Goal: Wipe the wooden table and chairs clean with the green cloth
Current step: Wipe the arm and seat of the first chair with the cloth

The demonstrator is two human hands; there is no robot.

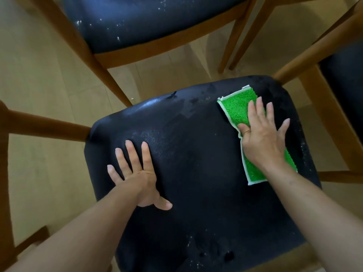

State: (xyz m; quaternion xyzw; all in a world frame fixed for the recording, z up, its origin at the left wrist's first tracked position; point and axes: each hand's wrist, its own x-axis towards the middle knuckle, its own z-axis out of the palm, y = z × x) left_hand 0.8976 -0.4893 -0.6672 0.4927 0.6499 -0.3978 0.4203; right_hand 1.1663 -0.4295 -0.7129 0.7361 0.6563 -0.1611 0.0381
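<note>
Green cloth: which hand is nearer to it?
Right. The right hand lies flat on the green cloth, pressing it onto the seat. The left hand rests flat on the seat's left part, well apart from the cloth.

Near chair's black padded seat (196, 154): grained leatherette, faintly glossy, scuffed. Green cloth (237, 110): fluffy, white-edged. Chair frame (49, 126): smooth brown wood.

Cloth (238, 110) lying on near chair seat (196, 163), right of frame, right hand (263, 138) resting on it; left hand (137, 173) lying flat lower left; second chair (137, 22) sitting at top.
</note>
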